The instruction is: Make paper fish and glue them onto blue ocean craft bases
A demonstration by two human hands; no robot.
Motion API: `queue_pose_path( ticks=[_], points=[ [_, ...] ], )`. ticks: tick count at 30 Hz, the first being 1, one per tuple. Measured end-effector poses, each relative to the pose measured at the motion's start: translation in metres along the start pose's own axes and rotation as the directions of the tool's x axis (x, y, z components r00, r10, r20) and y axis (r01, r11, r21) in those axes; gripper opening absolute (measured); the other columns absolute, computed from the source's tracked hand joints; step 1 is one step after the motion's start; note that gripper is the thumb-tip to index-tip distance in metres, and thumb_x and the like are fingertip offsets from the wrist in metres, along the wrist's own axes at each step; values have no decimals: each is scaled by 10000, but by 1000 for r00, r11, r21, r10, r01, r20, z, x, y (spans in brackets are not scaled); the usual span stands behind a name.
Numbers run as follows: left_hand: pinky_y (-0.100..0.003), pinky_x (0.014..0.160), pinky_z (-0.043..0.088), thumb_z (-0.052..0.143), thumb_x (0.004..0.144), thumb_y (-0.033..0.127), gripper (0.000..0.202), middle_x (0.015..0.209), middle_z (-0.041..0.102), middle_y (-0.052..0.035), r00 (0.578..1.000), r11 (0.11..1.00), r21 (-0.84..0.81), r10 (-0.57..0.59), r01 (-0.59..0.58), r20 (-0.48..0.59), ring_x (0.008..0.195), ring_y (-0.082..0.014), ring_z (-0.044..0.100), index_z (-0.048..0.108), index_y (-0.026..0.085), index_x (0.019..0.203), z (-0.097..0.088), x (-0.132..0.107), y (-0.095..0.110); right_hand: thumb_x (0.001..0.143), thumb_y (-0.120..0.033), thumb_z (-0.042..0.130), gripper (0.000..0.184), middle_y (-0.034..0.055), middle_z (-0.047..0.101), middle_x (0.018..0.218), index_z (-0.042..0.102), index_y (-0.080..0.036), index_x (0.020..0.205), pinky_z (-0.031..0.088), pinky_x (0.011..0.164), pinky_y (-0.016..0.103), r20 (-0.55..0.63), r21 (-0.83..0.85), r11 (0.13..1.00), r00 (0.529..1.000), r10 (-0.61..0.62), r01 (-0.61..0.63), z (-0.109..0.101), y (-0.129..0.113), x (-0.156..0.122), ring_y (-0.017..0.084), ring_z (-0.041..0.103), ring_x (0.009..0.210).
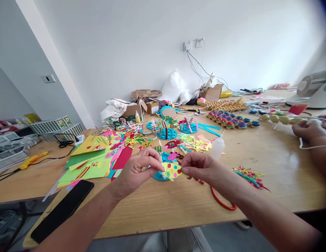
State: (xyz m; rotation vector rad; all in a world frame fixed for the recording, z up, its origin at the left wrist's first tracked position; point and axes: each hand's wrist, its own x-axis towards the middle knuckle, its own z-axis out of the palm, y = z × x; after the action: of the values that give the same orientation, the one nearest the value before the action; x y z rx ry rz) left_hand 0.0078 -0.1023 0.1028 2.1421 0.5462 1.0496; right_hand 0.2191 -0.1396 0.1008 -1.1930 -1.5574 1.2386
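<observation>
Hands at the near edge of the table [270, 182], as I see them through the head camera. My left hand [138, 171] and right hand [202, 168] meet over the wood, each with thumb and forefinger pressed together on a yellow spotted cut-out [172, 170]; the other fingers are loosely curled. The cut-out lies directly between the two grips, its left edge pinched by the left hand and its right edge by the right, low over the tabletop. Beneath it and slightly to the left sits a blue disc [157, 176], partly covered; I cannot tell whether the cut-out touches it. A red ring [222, 203] lies on the table under my right wrist. A black phone [64, 210] rests beside my left forearm, at the table's front edge, and a stack of coloured paper sheets [86, 162] lies beyond it, to the left of the left hand. A white glue bottle [217, 147] stands just behind the right hand. A small heap of coloured paper strips [248, 174] lies to the right of my right forearm, apart from it. At the far right another person's hand [310, 131] rests on the table, well apart from mine.
</observation>
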Motion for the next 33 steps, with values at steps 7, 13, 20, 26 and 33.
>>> queue_pose_path(
  ticks=[7, 13, 20, 26, 33],
  points=[
    [-237, 714, 435, 591, 747, 204, 96, 841, 580, -1, 970, 958, -278, -127, 67, -206, 779, -110, 529, 628, 217, 835, -31, 35, -19, 599, -391, 644, 219, -16, 510, 584, 540, -199, 593, 345, 515, 251, -224, -213, 964, 953, -204, 156, -38, -18, 44, 107, 437, 552],
    [-239, 703, 417, 554, 760, 335, 217, 825, 573, -17, 926, 934, -207, -330, 292, -183, 789, -123, 529, 583, 164, 890, -59, 67, -71, 628, -306, 612, 139, -9, 548, 572, 559, -187, 580, 368, 529, 262, -254, -476, 875, 939, -232, 88, -54, -2, 111, 117, 472, 555],
    [-274, 727, 397, 493, 768, 487, 387, 914, 578, -53, 910, 909, -47, -414, 414, 2, 890, -181, 522, 568, 155, 953, -67, 88, -118, 624, -248, 594, 68, -15, 584, 560, 610, -187, 598, 352, 491, 238, -189, -645, 765, 970, -154, -4, -47, 26, 162, 121, 510, 549],
    [-255, 707, 394, 449, 769, 522, 430, 930, 589, -32, 889, 899, 72, -437, 431, 133, 872, -171, 523, 565, 166, 981, -63, 105, -141, 603, -227, 616, 55, -20, 584, 536, 626, -183, 571, 353, 473, 233, -154, -635, 772, 983, -103, -19, -41, 35, 170, 119, 520, 533],
    [-232, 707, 392, 502, 733, 491, 415, 935, 603, -39, 835, 899, 329, -405, 289, 372, 863, -168, 535, 571, 148, 954, -55, 130, -143, 596, -196, 630, 53, -22, 552, 489, 637, -185, 545, 319, 422, 236, -131, -629, 777, 987, -95, -9, -35, 37, 172, 102, 484, 458]
  ],
)
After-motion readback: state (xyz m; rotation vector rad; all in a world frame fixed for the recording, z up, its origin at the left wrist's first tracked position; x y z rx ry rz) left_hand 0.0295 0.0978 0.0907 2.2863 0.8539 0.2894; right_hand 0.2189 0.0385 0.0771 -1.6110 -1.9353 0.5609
